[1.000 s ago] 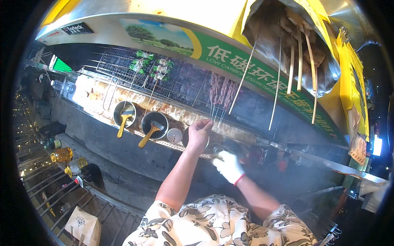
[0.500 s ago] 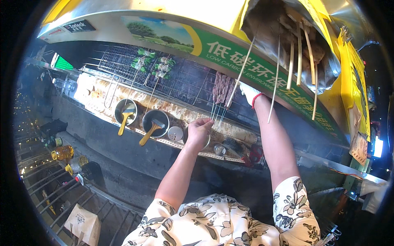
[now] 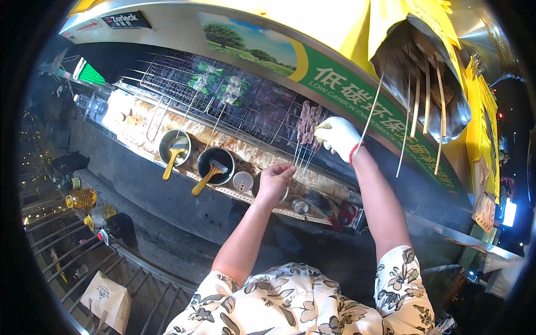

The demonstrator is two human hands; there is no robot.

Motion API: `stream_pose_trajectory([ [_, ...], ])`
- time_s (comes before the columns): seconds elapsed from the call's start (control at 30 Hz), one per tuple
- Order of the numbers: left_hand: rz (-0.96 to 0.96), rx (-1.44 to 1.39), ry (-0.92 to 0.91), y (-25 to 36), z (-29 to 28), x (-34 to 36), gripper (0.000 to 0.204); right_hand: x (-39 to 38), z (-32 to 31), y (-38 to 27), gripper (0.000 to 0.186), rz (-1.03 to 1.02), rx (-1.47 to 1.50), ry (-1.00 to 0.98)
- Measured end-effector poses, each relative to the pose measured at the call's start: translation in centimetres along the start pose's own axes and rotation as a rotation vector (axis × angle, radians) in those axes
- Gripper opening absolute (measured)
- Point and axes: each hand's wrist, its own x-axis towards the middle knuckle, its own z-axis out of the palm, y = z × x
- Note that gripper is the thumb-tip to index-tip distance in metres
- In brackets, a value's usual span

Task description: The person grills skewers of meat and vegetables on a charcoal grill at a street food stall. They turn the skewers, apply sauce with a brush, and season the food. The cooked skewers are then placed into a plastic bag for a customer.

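My bare left hand [image 3: 276, 181] pinches the thin metal ends of several meat skewers [image 3: 307, 124], in front of the grill. The reddish-brown meat lies over the grill grate [image 3: 268, 106]. My right hand [image 3: 338, 135], in a white glove with a red band at the wrist, is at the meat's right side; its curled fingers close on the skewered meat, partly hiding it. Farther left on the grate are two green-and-white vegetable skewers, one [image 3: 205, 78] left of the other [image 3: 233, 91].
Along the front ledge stand two metal cups with brushes [image 3: 175, 149] [image 3: 211, 173], a shaker [image 3: 243, 181] and a small glass jar [image 3: 300, 206]. A foil-lined yellow bag [image 3: 413, 33] with wooden skewers hangs at the upper right. A wire rack [image 3: 139, 279] is lower left.
My gloved right hand has come out from behind the grill hood's edge, toward me, onto the meat skewers. My left hand still pinches their ends. The whole view has shifted slightly.
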Motion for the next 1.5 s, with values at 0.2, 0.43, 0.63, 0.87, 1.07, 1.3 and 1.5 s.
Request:
stream_pose_trajectory([
  [0.2,0.028,0.023,0.007,0.0,-0.3,-1.1,0.026,3.9,-0.3,-0.2,0.020,-0.093,0.093,0.194],
  [0.43,0.060,-0.036,0.011,-0.3,-0.5,-1.0,0.022,11.7,0.2,3.9,0.019,-0.242,-0.108,0.411],
  [0.63,0.053,-0.019,0.001,0.2,-0.5,-1.0,0.019,6.0,1.6,-0.6,0.019,-0.124,0.227,0.103],
  [0.87,0.033,0.033,0.001,0.3,-0.4,-1.3,0.024,0.7,3.0,-1.9,0.016,-0.029,0.025,0.079],
  [1.07,-0.054,-0.032,-0.122,-1.2,-0.7,-1.2,0.023,-0.2,1.3,-0.9,0.021,-0.088,0.025,0.108],
  [1.3,-0.102,-0.094,-0.171,-0.8,0.2,-2.1,0.016,6.3,-4.7,6.0,0.019,-0.113,0.001,0.465],
  [1.5,-0.092,-0.107,-0.166,-1.4,-0.1,-1.9,0.011,6.0,-3.6,6.8,0.019,-0.070,0.150,0.287],
])
